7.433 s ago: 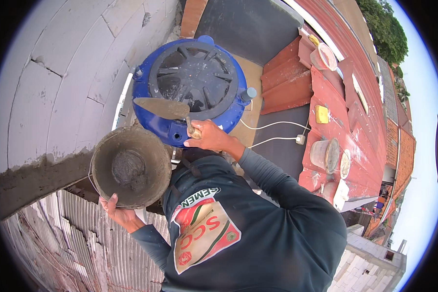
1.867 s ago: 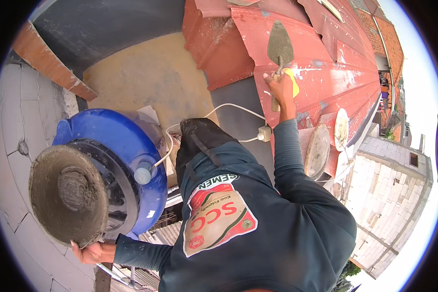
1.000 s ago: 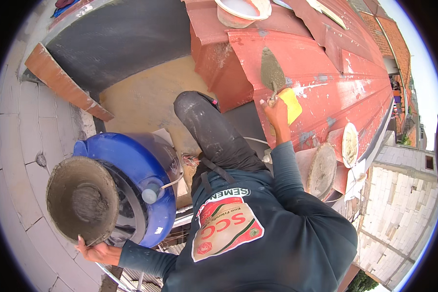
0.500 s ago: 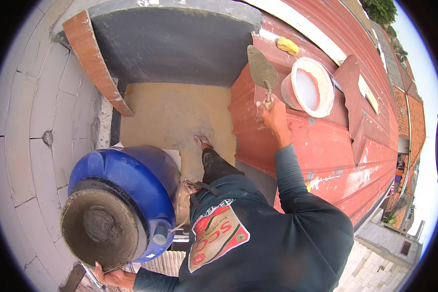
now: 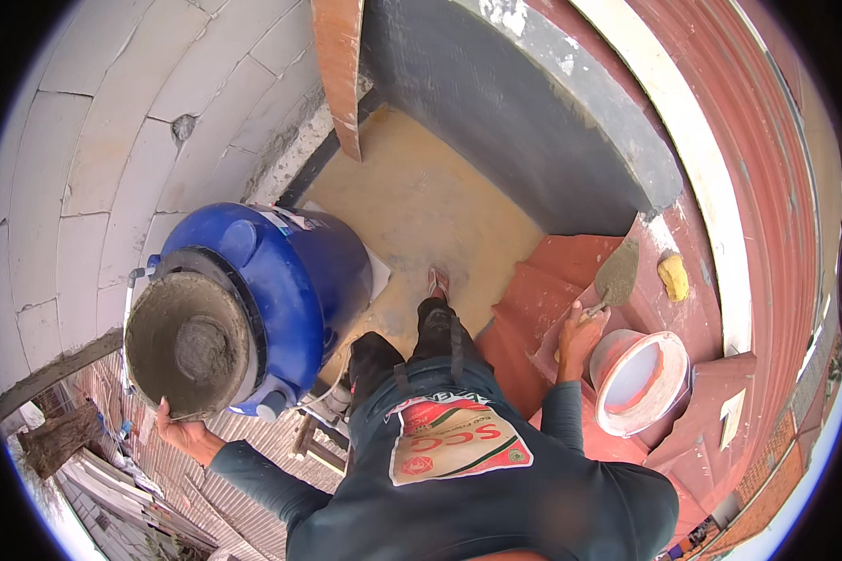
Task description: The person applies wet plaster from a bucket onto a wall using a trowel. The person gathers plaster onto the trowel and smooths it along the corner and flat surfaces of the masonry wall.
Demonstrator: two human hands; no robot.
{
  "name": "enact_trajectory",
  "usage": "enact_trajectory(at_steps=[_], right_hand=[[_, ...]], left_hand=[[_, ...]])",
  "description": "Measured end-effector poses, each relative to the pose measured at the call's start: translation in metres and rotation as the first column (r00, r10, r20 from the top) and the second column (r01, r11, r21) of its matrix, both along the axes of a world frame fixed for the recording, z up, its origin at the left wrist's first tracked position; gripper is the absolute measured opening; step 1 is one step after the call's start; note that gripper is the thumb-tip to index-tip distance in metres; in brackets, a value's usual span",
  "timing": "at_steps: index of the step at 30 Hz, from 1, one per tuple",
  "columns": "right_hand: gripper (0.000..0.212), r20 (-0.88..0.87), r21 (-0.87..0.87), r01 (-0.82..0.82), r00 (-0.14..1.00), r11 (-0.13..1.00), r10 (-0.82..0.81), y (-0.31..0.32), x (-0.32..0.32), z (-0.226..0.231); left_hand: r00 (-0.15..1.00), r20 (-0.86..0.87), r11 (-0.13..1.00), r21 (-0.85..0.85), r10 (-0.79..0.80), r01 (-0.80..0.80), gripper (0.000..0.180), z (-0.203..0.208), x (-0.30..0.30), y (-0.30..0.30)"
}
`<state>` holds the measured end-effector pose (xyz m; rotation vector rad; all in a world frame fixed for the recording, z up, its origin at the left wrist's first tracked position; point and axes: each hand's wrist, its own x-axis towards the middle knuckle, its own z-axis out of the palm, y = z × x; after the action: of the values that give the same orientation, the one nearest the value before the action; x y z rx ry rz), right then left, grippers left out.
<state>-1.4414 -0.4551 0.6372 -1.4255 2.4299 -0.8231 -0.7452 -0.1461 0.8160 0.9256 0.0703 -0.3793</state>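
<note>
Two hands full | left hand [image 5: 187, 437]: grips bucket [image 5: 155, 323] at near rim, mortar [image 5: 204, 346] inside; overlaps tank [image 5: 332, 262], contact unclear | right hand [image 5: 578, 341]: closed around trowel [image 5: 617, 273], beside pail [image 5: 662, 359] | step (judged): carrying; next calls for level bucket

From mid-view, a blue tank [image 5: 337, 262] stands at nine o'clock, and a pale block wall [image 5: 112, 187] with a chipped hole fills ten. A rust-brown plank [image 5: 338, 75] is at eleven, a tan floor [image 5: 421, 178] at twelve, and a dark wall [image 5: 515, 122] at one. A white beam [image 5: 692, 140] crosses two. A yellow sponge [image 5: 673, 277] lies at three on the red roof [image 5: 688, 313]. Corrugated sheeting [image 5: 271, 458] shows at seven, a log [image 5: 61, 438] at eight.
</note>
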Motion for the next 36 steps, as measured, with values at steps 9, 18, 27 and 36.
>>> enact_trajectory(at_steps=[9,18,27,36], right_hand=[[0.058,-0.075,0.086,-0.015,0.997,0.996,0.021,-0.002,-0.007,-0.007],[0.058,-0.006,0.168,-0.027,1.000,0.985,0.029,-0.003,-0.003,0.005],[0.057,-0.131,0.098,-0.055,0.989,0.994,0.068,-0.002,-0.014,-0.005],[0.061,0.011,-0.129,-0.028,0.999,0.991,0.030,-0.010,0.000,0.004]], left_hand=[[0.988,-0.022,0.987,0.059,0.153,-0.152,0.034,0.010,-0.003,-0.027],[0.994,-0.005,0.994,-0.007,0.105,-0.105,0.036,0.009,-0.009,-0.036],[0.981,0.094,0.986,-0.018,0.168,-0.167,0.042,0.009,-0.039,-0.068],[0.981,0.191,0.998,-0.062,0.043,-0.031,0.037,0.082,-0.094,-0.163]])
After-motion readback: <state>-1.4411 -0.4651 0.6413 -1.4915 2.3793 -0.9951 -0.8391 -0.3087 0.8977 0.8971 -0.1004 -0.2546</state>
